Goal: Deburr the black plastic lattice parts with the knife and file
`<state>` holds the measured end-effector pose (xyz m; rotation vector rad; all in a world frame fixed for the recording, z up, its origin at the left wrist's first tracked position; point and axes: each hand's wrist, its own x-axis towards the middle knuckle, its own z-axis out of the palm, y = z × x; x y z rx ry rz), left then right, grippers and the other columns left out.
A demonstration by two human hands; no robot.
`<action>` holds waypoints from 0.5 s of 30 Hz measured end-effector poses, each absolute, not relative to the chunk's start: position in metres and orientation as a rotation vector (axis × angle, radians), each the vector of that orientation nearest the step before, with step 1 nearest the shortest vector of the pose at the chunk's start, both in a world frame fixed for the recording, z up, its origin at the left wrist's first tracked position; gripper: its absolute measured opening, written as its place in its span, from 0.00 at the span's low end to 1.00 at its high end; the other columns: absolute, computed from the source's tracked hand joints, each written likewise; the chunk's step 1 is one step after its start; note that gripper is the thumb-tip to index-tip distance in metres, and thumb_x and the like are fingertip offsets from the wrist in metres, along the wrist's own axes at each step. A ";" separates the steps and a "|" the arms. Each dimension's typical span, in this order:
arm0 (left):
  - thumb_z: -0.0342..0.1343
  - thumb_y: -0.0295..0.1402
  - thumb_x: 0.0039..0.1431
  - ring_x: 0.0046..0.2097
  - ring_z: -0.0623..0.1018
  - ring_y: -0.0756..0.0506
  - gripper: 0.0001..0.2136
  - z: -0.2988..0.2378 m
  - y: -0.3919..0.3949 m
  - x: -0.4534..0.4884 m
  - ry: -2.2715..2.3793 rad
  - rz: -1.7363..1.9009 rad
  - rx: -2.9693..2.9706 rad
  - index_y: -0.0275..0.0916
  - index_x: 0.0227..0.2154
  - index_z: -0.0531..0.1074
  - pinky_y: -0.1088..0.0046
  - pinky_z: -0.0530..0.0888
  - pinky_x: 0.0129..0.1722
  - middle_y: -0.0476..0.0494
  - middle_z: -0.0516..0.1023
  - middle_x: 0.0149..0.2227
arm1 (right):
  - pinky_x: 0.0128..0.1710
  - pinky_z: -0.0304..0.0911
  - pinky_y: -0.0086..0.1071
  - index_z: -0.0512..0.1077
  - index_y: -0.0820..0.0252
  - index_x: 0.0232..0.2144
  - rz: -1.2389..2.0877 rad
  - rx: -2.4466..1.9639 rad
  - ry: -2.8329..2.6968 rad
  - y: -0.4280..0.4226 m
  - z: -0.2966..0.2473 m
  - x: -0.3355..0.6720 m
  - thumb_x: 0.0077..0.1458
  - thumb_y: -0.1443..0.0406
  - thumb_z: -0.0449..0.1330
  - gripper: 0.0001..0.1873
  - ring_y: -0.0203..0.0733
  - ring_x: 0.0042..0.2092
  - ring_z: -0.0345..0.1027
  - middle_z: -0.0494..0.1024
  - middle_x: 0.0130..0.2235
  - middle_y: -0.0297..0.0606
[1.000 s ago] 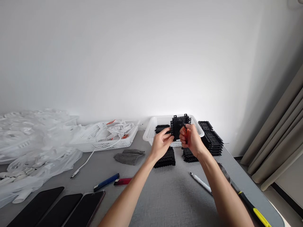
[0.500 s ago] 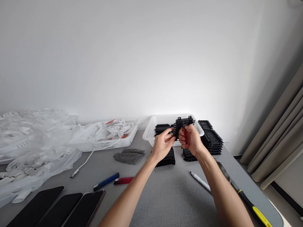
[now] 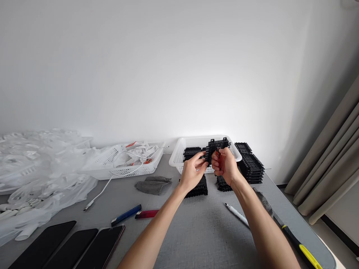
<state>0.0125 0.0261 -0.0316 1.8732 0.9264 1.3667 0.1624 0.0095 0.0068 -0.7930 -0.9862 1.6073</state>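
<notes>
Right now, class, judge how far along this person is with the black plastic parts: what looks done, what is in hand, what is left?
Looks done, probably: black parts sit in neat stacks on the table beside the white basket. In hand: left hand and right hand together grip one black part above the basket. Left, it seems: more loose parts lying inside the basket.

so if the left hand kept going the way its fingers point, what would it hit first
Its fingers point forward and right, so the left hand would first meet the black plastic part it grips, then probably the right hand; depth is hard to judge.
</notes>
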 end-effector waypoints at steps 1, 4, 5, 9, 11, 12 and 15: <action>0.56 0.34 0.59 0.45 0.83 0.38 0.19 -0.031 0.026 0.013 0.920 1.363 1.878 0.35 0.53 0.71 0.60 0.79 0.48 0.39 0.84 0.41 | 0.18 0.32 0.25 0.57 0.57 0.22 1.608 -0.798 -1.003 0.009 0.006 0.162 0.47 0.54 0.51 0.14 0.30 0.21 0.42 0.52 0.20 0.27; 0.56 0.34 0.59 0.44 0.83 0.39 0.19 -0.031 0.026 0.014 0.919 1.363 1.865 0.36 0.53 0.72 0.60 0.79 0.48 0.40 0.84 0.40 | 0.19 0.33 0.26 0.57 0.56 0.22 1.583 -0.811 -1.049 0.007 0.007 0.161 0.49 0.52 0.52 0.16 0.30 0.22 0.41 0.52 0.21 0.27; 0.57 0.35 0.58 0.45 0.83 0.39 0.19 -0.032 0.026 0.014 0.924 1.366 1.851 0.36 0.53 0.72 0.60 0.79 0.49 0.40 0.84 0.40 | 0.19 0.34 0.26 0.57 0.56 0.23 1.566 -0.814 -1.063 0.006 0.009 0.162 0.50 0.50 0.52 0.17 0.31 0.22 0.41 0.52 0.21 0.27; 0.59 0.38 0.57 0.43 0.83 0.38 0.21 -0.033 0.030 0.012 0.926 1.382 1.706 0.34 0.52 0.70 0.59 0.79 0.46 0.39 0.84 0.37 | 0.19 0.36 0.27 0.58 0.56 0.25 1.446 -0.804 -1.121 0.001 0.016 0.168 0.54 0.43 0.53 0.24 0.31 0.23 0.43 0.54 0.23 0.27; 0.61 0.39 0.56 0.41 0.83 0.39 0.23 -0.031 0.031 0.011 0.888 1.379 1.573 0.34 0.52 0.70 0.59 0.80 0.45 0.39 0.83 0.37 | 0.19 0.37 0.27 0.58 0.55 0.26 1.282 -0.815 -1.122 0.001 0.018 0.174 0.53 0.44 0.56 0.23 0.31 0.23 0.44 0.55 0.24 0.27; 0.63 0.39 0.54 0.40 0.83 0.40 0.24 -0.030 0.032 0.010 0.863 1.381 1.495 0.35 0.52 0.69 0.59 0.80 0.44 0.40 0.83 0.36 | 0.19 0.39 0.27 0.57 0.55 0.26 1.168 -0.838 -1.114 0.003 0.017 0.177 0.52 0.46 0.59 0.22 0.31 0.23 0.44 0.54 0.24 0.26; 0.67 0.38 0.50 0.38 0.82 0.43 0.23 -0.028 0.032 0.010 0.786 1.392 1.263 0.37 0.48 0.70 0.59 0.81 0.44 0.46 0.81 0.33 | 0.21 0.46 0.27 0.56 0.54 0.26 0.817 -0.982 -1.122 0.011 0.012 0.188 0.49 0.54 0.65 0.21 0.31 0.24 0.46 0.55 0.24 0.25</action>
